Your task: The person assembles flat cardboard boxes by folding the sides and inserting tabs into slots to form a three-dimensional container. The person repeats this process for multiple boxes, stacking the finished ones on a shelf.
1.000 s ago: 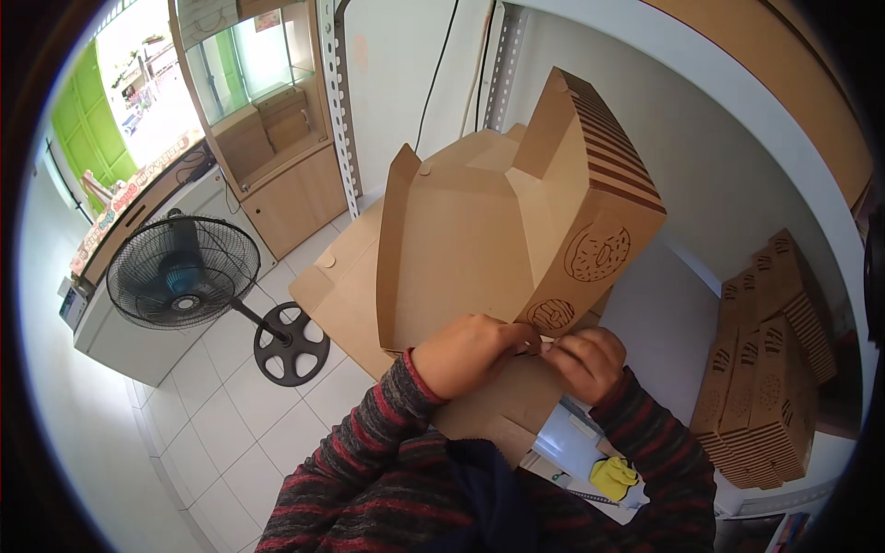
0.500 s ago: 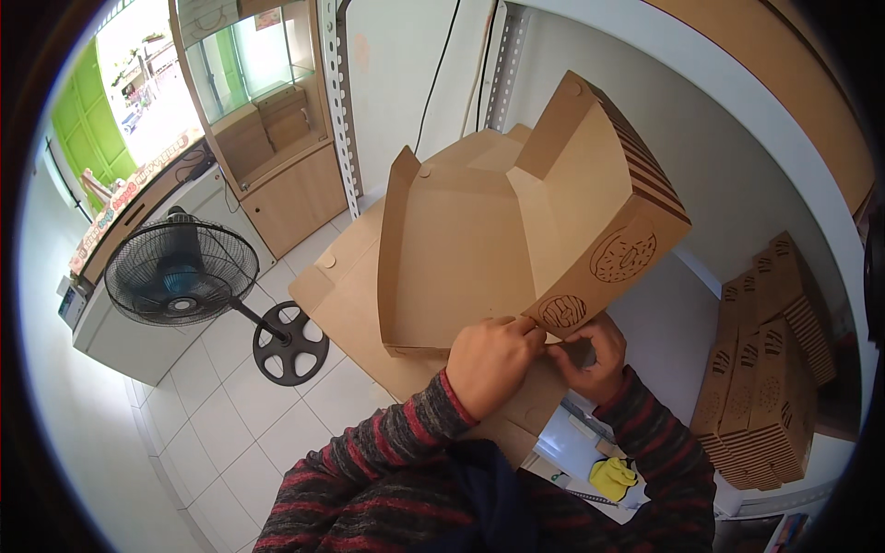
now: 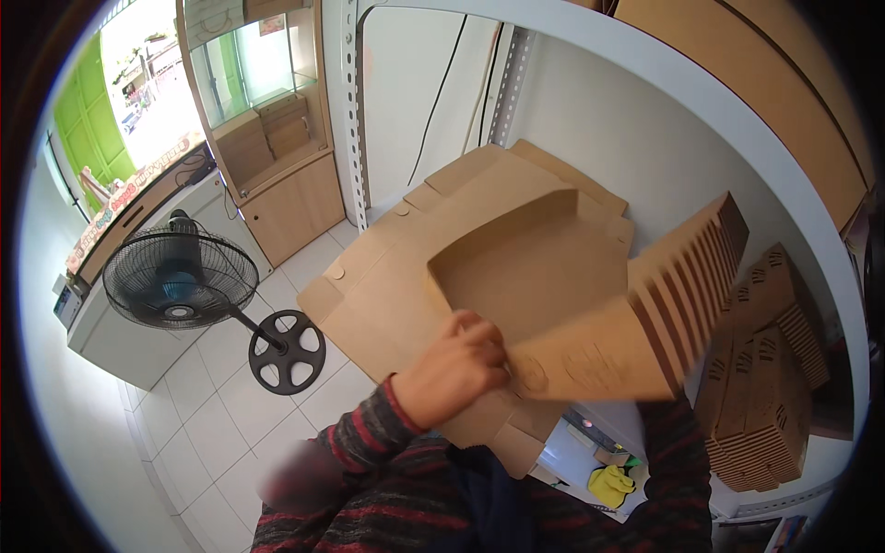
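The left hand (image 3: 461, 364), low in the middle of the frame, has its fingers curled at the near corner of the open box (image 3: 535, 267), but whether they pinch it I cannot tell. From them the box lies toward the upper right, its long side running this way also. The blurred lid (image 3: 696, 295) hides the right hand and its fingers' state; only the sleeve (image 3: 671, 452) shows.
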Motion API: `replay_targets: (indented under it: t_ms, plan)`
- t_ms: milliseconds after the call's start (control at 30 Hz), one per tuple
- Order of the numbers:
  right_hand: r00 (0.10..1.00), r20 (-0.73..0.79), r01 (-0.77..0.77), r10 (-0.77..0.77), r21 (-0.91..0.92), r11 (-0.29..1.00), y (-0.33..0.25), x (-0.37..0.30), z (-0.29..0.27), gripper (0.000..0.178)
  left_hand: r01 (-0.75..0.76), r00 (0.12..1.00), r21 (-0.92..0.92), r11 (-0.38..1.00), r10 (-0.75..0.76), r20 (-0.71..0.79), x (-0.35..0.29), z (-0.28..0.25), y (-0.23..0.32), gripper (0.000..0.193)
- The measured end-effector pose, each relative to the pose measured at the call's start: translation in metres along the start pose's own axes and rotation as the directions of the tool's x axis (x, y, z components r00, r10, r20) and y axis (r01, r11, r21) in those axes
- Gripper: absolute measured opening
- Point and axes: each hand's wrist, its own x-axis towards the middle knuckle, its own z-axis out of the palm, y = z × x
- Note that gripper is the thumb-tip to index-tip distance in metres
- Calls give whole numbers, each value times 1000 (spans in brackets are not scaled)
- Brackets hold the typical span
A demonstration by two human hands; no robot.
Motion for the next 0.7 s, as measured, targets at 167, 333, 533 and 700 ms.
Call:
replay_targets:
  t_ms: [167,333,533,700]
  plan:
    - [990,112,107,-82,-237,966,-10,0,-6,86,312,932,11,950,-304,-197,-17,-10,-24,32]
    - [967,247,173,-57,-480,860,2,2,-24,89,359,879,-306,882,-430,-206,-33,-1,-30,46]
    - [947,321,163,5,-495,854,16,-13,-38,96,407,831,-451,795,-526,-178,-31,10,-57,57]
    - [914,402,289,-56,-548,785,2,-43,-4,85,391,588,-710,585,-753,-296,-28,25,-81,62]
